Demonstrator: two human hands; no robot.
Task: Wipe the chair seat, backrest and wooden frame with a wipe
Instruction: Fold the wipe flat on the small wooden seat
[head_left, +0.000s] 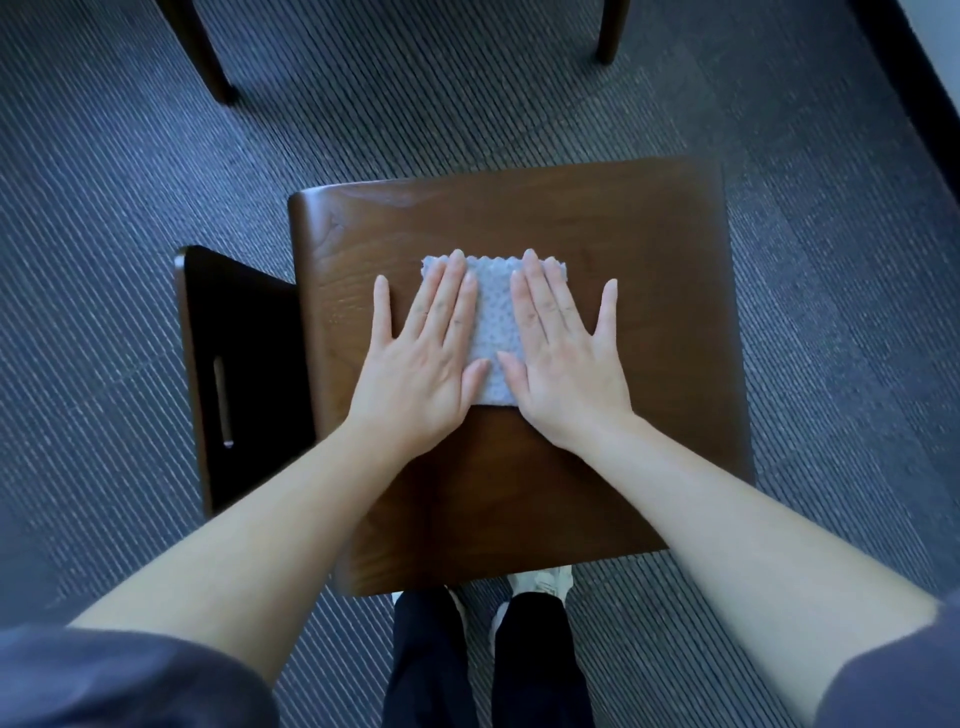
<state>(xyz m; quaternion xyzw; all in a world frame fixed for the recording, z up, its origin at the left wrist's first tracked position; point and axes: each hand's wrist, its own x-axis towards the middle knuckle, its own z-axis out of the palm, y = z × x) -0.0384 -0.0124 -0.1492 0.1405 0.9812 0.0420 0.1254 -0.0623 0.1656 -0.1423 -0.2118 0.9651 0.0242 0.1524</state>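
Head view: looking straight down.
Wipe (493, 332): flat near middle of chair seat (623, 249), pinned under both palms; exposed strip runs away from body.
Left hand (421, 364): fingers (457, 280) straight, spread, pressing wipe's left part.
Right hand (563, 364): likewise flat on right part; equally near.
Backrest (244, 364): left of seat, closest to left hand.
Judgement: seat wiping likely under way.

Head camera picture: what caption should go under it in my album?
Left hand and right hand press a dotted wipe flat on the wooden chair seat.
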